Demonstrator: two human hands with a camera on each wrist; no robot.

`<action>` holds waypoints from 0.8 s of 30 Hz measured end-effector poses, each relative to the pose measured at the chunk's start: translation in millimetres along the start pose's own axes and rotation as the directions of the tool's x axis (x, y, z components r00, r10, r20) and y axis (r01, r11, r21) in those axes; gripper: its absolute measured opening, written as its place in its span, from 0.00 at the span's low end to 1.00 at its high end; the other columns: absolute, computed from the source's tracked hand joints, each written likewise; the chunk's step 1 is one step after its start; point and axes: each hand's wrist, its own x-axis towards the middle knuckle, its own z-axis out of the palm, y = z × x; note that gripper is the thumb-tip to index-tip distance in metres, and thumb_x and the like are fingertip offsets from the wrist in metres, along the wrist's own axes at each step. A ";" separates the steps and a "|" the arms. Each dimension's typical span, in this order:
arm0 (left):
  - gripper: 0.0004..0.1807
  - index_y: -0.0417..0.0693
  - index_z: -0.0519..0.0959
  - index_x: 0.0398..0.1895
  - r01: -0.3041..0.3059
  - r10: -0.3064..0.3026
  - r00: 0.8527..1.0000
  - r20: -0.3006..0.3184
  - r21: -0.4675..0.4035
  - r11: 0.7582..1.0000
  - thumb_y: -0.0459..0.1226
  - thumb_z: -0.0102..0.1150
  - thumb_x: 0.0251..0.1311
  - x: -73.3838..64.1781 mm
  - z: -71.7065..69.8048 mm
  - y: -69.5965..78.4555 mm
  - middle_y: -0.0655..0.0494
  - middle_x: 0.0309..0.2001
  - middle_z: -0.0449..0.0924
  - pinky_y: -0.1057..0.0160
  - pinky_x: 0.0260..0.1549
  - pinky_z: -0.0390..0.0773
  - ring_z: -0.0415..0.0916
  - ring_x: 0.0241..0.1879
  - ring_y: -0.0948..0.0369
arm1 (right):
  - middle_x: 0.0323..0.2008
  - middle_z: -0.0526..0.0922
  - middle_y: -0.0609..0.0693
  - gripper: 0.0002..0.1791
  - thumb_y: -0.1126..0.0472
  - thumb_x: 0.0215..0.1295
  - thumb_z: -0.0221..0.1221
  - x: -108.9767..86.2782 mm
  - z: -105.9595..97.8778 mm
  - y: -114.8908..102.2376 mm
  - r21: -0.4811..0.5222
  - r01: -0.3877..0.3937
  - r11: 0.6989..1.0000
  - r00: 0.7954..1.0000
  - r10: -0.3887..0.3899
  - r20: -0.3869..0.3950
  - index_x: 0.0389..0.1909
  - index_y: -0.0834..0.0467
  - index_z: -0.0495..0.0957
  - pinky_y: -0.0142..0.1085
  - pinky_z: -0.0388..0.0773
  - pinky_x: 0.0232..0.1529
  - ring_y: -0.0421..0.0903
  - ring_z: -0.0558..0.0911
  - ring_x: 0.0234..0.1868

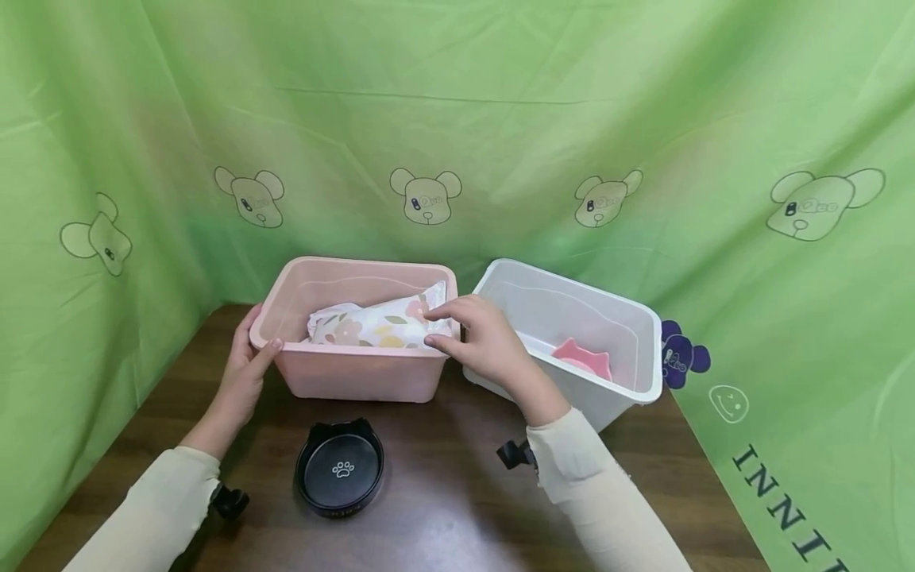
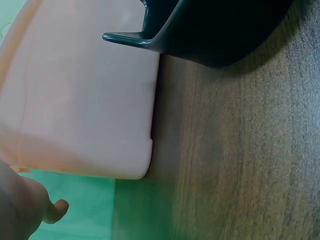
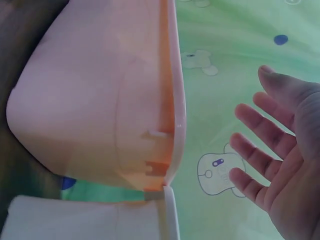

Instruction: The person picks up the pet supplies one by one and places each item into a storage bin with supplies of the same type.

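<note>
A pink plastic bin (image 1: 357,375) stands on the table, and a white pouch with a floral print (image 1: 379,322) lies inside it. With its thumb at the front corner and its fingers along the side, my left hand (image 1: 241,373) holds the bin's left end by the rim. Over the bin's right end hovers my right hand (image 1: 486,338), close to the pouch. In the right wrist view, the fingers of that hand (image 3: 282,145) are spread and relaxed, with nothing between them. Most of the left hand lies outside the left wrist view.
To the right, a white bin (image 1: 593,318) stands at an angle beside the pink one, with a pink cat-eared item (image 1: 584,359) in it. A black cat-eared bowl (image 1: 340,470) with a paw print sits in front on the wooden table (image 1: 443,492). Green curtain (image 1: 457,103) surrounds the back and sides.
</note>
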 end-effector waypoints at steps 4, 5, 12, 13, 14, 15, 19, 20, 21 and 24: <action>0.37 0.49 0.47 0.83 -0.010 0.009 1.000 -0.008 -0.019 1.000 0.32 0.50 0.76 0.8 1.2 -0.4 0.42 0.80 0.49 0.78 0.64 0.62 0.55 0.74 0.56 | 0.47 0.89 0.49 0.17 0.55 0.60 0.73 -11.5 3.8 -1.9 0.011 0.038 0.999 0.998 -0.037 -0.053 0.49 0.55 0.88 0.46 0.76 0.55 0.48 0.82 0.51; 0.37 0.49 0.47 0.83 -0.012 0.011 1.000 -0.011 -0.022 1.000 0.32 0.50 0.76 0.8 1.5 -0.6 0.42 0.80 0.49 0.78 0.64 0.62 0.56 0.74 0.56 | 0.46 0.89 0.49 0.17 0.55 0.59 0.74 -14.4 5.0 -2.3 0.012 0.048 0.999 0.997 -0.047 -0.067 0.49 0.55 0.88 0.46 0.76 0.55 0.48 0.82 0.51; 0.37 0.48 0.48 0.83 -0.017 0.017 0.999 -0.027 -0.017 1.000 0.30 0.48 0.76 -0.8 2.4 -2.2 0.42 0.80 0.48 0.78 0.64 0.62 0.55 0.74 0.55 | 0.45 0.88 0.48 0.18 0.57 0.57 0.75 -36.2 15.7 -5.0 0.031 0.095 0.995 0.985 -0.089 -0.148 0.48 0.55 0.87 0.46 0.74 0.57 0.48 0.81 0.52; 0.37 0.48 0.48 0.83 -0.015 0.015 0.999 -0.029 -0.015 1.000 0.30 0.48 0.76 -1.2 2.5 -2.2 0.42 0.80 0.48 0.78 0.64 0.61 0.54 0.75 0.55 | 0.45 0.88 0.47 0.18 0.56 0.57 0.75 -38.9 17.2 -5.8 0.029 0.100 0.995 0.984 -0.094 -0.153 0.48 0.54 0.87 0.46 0.74 0.57 0.48 0.81 0.52; 0.37 0.48 0.47 0.83 -0.015 0.015 0.999 -0.030 -0.014 1.000 0.30 0.49 0.76 -1.5 2.7 -2.2 0.42 0.80 0.48 0.78 0.64 0.61 0.54 0.75 0.55 | 0.45 0.88 0.47 0.18 0.56 0.57 0.75 -41.3 18.7 -6.6 0.029 0.104 0.994 0.982 -0.098 -0.159 0.48 0.54 0.87 0.46 0.74 0.58 0.47 0.81 0.52; 0.37 0.48 0.47 0.83 -0.015 0.015 0.999 -0.031 -0.014 1.000 0.30 0.49 0.76 -1.7 2.9 -2.3 0.43 0.80 0.48 0.78 0.64 0.61 0.54 0.75 0.55 | 0.45 0.88 0.46 0.18 0.56 0.57 0.75 -43.5 20.2 -7.5 0.030 0.108 0.994 0.981 -0.102 -0.164 0.48 0.54 0.87 0.45 0.74 0.59 0.47 0.81 0.52; 0.37 0.48 0.47 0.83 -0.017 0.017 0.999 -0.028 -0.017 1.000 0.31 0.49 0.76 -1.6 4.2 -2.3 0.43 0.80 0.48 0.77 0.65 0.61 0.53 0.75 0.54 | 0.45 0.88 0.45 0.18 0.56 0.58 0.75 -52.2 25.6 -11.7 0.038 0.107 0.994 0.980 -0.099 -0.175 0.49 0.53 0.87 0.45 0.72 0.63 0.46 0.80 0.54; 0.37 0.48 0.47 0.83 -0.018 0.017 0.999 -0.027 -0.018 1.000 0.31 0.49 0.76 -1.4 4.4 -2.3 0.43 0.80 0.48 0.77 0.65 0.61 0.53 0.75 0.54 | 0.45 0.88 0.44 0.18 0.56 0.58 0.75 -54.4 27.1 -12.9 0.043 0.105 0.994 0.979 -0.096 -0.178 0.49 0.53 0.87 0.45 0.71 0.64 0.46 0.80 0.55; 0.37 0.48 0.47 0.83 -0.018 0.017 1.000 -0.026 -0.018 1.000 0.32 0.49 0.76 -1.2 4.5 -2.3 0.43 0.80 0.49 0.77 0.65 0.61 0.54 0.75 0.54 | 0.45 0.88 0.44 0.18 0.56 0.58 0.75 -56.7 28.7 -14.0 0.049 0.105 0.993 0.979 -0.095 -0.181 0.49 0.53 0.87 0.45 0.71 0.64 0.46 0.80 0.55; 0.37 0.48 0.47 0.83 -0.019 0.019 1.000 -0.022 -0.017 1.000 0.32 0.49 0.77 -0.4 4.2 -2.2 0.42 0.80 0.49 0.77 0.64 0.61 0.54 0.75 0.55 | 0.46 0.88 0.44 0.18 0.56 0.57 0.75 -62.8 34.5 -17.1 0.057 0.116 0.992 0.976 -0.103 -0.192 0.49 0.53 0.87 0.45 0.72 0.61 0.46 0.80 0.54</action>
